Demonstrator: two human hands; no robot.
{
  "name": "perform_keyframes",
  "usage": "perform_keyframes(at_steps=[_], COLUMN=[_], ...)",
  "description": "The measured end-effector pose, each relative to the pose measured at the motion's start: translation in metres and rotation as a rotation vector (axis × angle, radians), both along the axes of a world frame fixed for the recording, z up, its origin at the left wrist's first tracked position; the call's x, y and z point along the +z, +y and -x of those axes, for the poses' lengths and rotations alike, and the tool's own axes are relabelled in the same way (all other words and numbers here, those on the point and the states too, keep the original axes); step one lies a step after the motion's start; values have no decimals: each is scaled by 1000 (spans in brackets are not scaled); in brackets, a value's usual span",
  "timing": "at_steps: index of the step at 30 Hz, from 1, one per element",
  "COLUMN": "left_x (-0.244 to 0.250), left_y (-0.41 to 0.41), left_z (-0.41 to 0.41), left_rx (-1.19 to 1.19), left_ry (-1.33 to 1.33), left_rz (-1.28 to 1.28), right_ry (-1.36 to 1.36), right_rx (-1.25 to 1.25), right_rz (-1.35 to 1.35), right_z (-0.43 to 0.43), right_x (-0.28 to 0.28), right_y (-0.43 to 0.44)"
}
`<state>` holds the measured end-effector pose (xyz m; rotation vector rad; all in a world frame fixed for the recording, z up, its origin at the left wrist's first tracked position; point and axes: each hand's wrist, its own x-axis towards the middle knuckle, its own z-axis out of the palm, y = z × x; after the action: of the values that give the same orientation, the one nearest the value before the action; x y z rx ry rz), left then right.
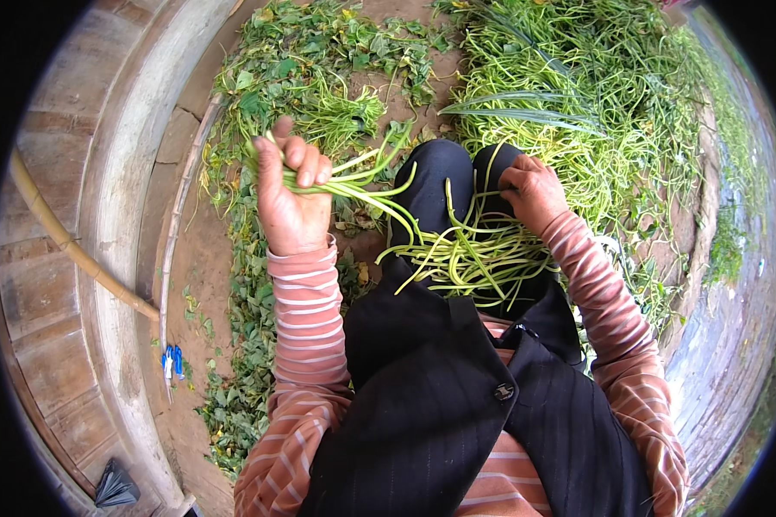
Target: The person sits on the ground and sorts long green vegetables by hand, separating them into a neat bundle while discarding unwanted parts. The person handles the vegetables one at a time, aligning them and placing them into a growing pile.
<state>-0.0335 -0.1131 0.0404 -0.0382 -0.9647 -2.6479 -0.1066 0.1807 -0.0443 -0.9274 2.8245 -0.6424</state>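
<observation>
My left hand [295, 194], raised left of my knees, is closed around a bunch of long green leaf stalks [355, 184]; their thin ends fan out to the right. On my lap lies a loose pile of similar stalks [472, 258], crossing each other over the black trousers. My right hand [533, 192] is at my right knee, palm down, with fingers curled. Its fingertips meet a single green stalk [487, 194]; the exact grip is partly hidden under the hand.
A large heap of green stalks [556, 123] spreads at the upper right. Plucked leaves [252, 336] cover the ground to the left, with a small stalk bundle [349, 113] on top. A bamboo pole [77, 252] leans by the concrete ledge [113, 194]. A plastic sheet [737, 323] lies right.
</observation>
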Motion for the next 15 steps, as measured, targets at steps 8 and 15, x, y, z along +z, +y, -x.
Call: perform_keyframes(at_steps=[8, 15], left_x=[6, -4], left_y=[16, 40], left_z=[-1, 2], left_rx=[217, 98], left_ry=[-169, -116], left_rz=[353, 537], right_ry=[-318, -542], right_rx=[-126, -150], right_rz=[389, 933], right_z=[6, -4], right_x=[20, 47], right_y=[9, -9])
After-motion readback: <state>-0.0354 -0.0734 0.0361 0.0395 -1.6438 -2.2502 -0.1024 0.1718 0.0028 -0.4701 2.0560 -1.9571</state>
